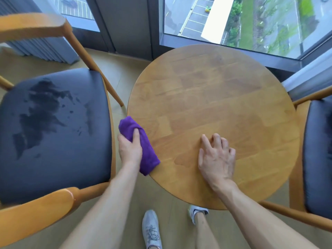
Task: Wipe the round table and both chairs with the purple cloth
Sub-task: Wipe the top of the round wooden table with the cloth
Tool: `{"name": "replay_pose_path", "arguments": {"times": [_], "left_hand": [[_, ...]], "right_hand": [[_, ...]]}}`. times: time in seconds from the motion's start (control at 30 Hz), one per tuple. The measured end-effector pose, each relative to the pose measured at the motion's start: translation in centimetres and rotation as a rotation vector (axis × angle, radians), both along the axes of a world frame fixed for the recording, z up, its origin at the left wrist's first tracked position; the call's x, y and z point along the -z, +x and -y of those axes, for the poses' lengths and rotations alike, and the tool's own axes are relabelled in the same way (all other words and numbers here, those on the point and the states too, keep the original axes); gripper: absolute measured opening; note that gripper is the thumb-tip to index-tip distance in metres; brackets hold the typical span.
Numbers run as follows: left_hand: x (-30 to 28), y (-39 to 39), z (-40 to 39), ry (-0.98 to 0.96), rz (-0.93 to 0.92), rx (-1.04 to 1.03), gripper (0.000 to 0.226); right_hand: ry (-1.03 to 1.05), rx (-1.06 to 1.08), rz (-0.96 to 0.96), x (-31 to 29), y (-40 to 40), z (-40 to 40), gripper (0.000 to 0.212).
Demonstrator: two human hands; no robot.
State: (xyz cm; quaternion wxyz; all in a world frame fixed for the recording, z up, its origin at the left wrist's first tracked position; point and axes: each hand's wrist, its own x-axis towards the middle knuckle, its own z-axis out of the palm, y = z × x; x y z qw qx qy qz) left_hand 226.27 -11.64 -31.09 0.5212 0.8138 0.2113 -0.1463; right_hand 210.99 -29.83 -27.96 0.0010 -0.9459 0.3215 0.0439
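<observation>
the left hand (pixel 129 147) grips the cloth (pixel 139 146), fingers and thumb curled round its rolled middle, and holds it against the left rim of the bench (pixel 215 97). part of the cloth lies on the top and part hangs past the edge, towards the left chair (pixel 53 126). the right hand (pixel 216 157) lies on the bench top near the front, fingers loosely bent and spread, holding nothing; it looks to be steadying the bench.

the cloth is soft, light and limp, probably damp, since wet streaks show on the dark seat of the left chair. it will bunch and fold under pressure, so a grip across the middle of the roll, as here, keeps a broad face on the wood; held by a corner it would only trail. the wood top looks smooth and hard, so the cloth should slide easily. the right chair (pixel 318 151) sits at the far right, only partly in view.
</observation>
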Motion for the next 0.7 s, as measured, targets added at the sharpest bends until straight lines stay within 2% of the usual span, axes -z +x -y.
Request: {"name": "replay_pose_path", "arguments": {"times": [0.1, 0.23, 0.37, 0.5, 0.7], "left_hand": [[-0.5, 2.8, 0.4, 0.075, 0.037, 0.081, 0.057], [-0.9, 0.3, 0.4, 0.141, 0.062, 0.029, 0.066], [-0.8, -3.9, 0.7, 0.119, 0.055, -0.047, 0.051], [-0.8, -5.6, 1.6, 0.210, 0.088, -0.027, 0.053], [-0.9, 0.1, 2.3, 0.452, 0.088, 0.094, 0.055]], "right_hand": [[0.022, 0.005, 0.006, 0.1, 1.0, 0.4, 0.046], [0.065, -0.066, 0.032, 0.3, 4.0, 1.4, 0.051], [0.120, -0.198, 0.092, 1.1, 7.9, 1.6, 0.052], [0.174, -0.387, 0.157, 1.9, 11.1, 1.3, 0.050], [0.120, -0.481, 0.228, 3.2, 11.0, 1.5, 0.053]]}}
